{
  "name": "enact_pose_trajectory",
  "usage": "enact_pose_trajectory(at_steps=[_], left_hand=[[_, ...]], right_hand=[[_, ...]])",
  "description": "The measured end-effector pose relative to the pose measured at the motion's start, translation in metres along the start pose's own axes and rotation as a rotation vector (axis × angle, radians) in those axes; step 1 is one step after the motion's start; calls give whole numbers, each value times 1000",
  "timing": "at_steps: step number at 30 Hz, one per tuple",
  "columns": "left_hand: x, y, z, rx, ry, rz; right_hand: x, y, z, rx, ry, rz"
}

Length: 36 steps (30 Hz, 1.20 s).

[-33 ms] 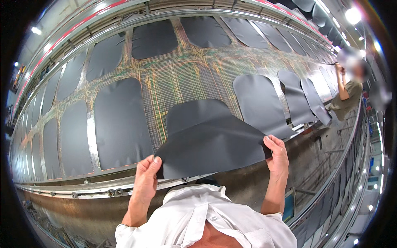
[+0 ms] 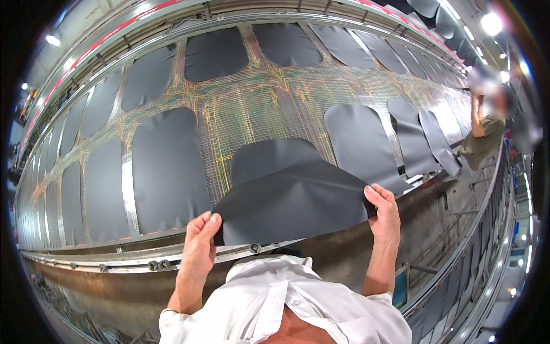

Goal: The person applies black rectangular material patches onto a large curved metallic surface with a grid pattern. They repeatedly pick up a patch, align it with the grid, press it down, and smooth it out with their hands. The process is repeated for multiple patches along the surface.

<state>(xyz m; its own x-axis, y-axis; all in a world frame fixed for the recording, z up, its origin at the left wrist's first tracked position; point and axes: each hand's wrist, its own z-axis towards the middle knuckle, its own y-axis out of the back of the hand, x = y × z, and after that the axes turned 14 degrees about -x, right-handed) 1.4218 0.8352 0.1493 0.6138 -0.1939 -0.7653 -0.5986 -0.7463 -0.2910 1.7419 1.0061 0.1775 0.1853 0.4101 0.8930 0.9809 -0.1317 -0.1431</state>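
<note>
Almost no shift since the previous view: left hand point(image 2: 199, 239) and right hand point(image 2: 384, 215), grips pinched closed, hold 2 near corners of black sheet point(image 2: 289, 203) raised, far end on table point(image 2: 266, 112); handling seems mid-step

No lettering, labels, numbers or signs can be read.

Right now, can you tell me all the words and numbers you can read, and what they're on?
There are none I can read out.
Red strip beyond the table: some marks that might be letters, too small and blurred to tell.
Black sheet, held by the left hand and right hand: no writing shows.
White shirt: no writing shows.
</note>
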Motion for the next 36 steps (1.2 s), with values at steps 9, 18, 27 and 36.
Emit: enact_pose_trajectory(at_steps=[9, 18, 27, 36], left_hand=[[-36, -35, -3, -172, -151, -121], [-98, -83, 34, -252, -194, -186], [-163, -117, 104, -73, -201, -279], [-217, -140, 191, 106, -227, -352]], right_hand=[[71, -57, 65, 338, -14, -95], [114, -97, 110, 284, 103, 49], [143, -139, 160, 153, 99, 172], [169, -208, 261, 283, 143, 280]])
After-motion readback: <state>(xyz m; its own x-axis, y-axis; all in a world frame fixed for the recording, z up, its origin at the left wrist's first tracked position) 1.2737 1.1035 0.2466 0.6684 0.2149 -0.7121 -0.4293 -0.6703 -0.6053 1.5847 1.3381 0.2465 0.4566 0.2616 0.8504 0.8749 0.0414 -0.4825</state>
